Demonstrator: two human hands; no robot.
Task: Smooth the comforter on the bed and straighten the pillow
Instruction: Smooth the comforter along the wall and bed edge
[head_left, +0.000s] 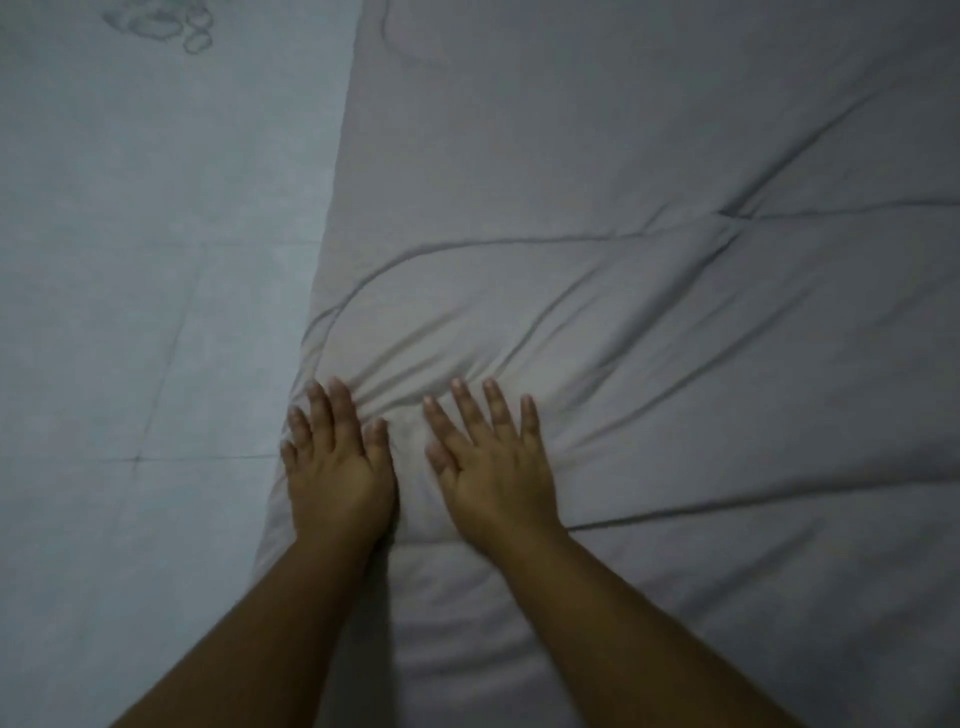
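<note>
- A grey comforter (649, 218) covers the right and middle of the view, running from near to far; its left edge slants from the near middle up toward the far middle.
- Left of that edge lies a paler bed sheet (130, 260) with a faint printed pattern at its far left corner.
- Both hands sit side by side near the comforter's left edge, palms down, fingers pointing away from the person.
- The left hand (337, 467) lies flat with fingers straight and close together, right at the edge.
- The right hand (493, 467) lies flat just beside it, fingers straight and slightly spread.
- Bunched folds rise directly beyond both sets of fingertips, and longer creases fan off to the far right.
- Judgement: the wrinkles lie ahead and to the right, so the right hand is better placed to sweep them out.
- No pillow is in view.
</note>
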